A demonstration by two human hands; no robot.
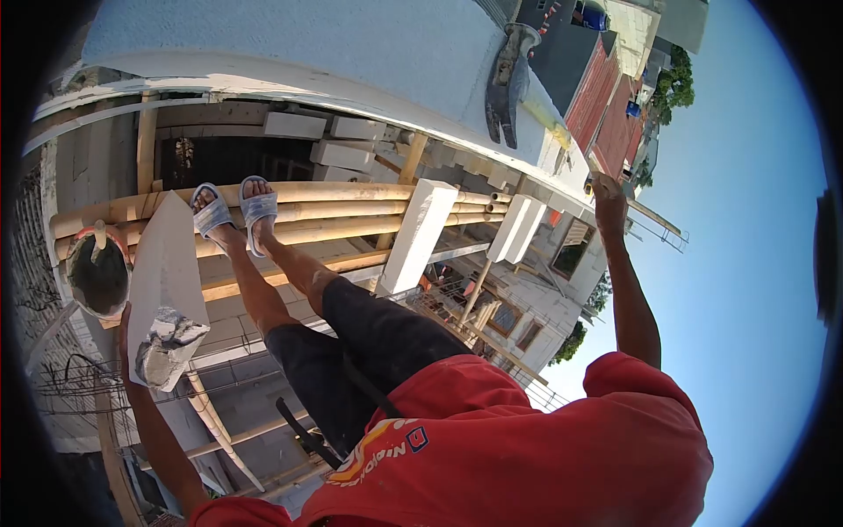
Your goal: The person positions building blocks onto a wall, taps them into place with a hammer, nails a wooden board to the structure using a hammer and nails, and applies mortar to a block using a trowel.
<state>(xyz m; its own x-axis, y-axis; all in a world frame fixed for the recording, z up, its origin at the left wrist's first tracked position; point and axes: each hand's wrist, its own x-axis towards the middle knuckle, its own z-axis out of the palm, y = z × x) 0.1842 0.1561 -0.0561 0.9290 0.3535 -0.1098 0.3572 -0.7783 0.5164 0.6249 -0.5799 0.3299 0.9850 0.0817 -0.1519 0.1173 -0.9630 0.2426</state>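
My left hand (126, 323) is against the edge of a long white block (167, 272), its fingers mostly hidden. Grey mortar covers the block's near end. Beside that hand, a bucket (98, 274) holds grey mix, with a handle sticking up from it. My right hand (608, 188) is raised by the far end of the pale wall (307, 44); its fingers look curled, and anything inside them is too small to make out. A claw hammer (507, 83) with a yellowish handle lies on the wall.
My sandalled feet stand on bamboo poles (334, 211). More white blocks (420, 235) rest across the poles. Open gaps show between the poles, with lower levels beneath. Thin rebar (75, 386) is at the left, and rooftops lie beyond the wall.
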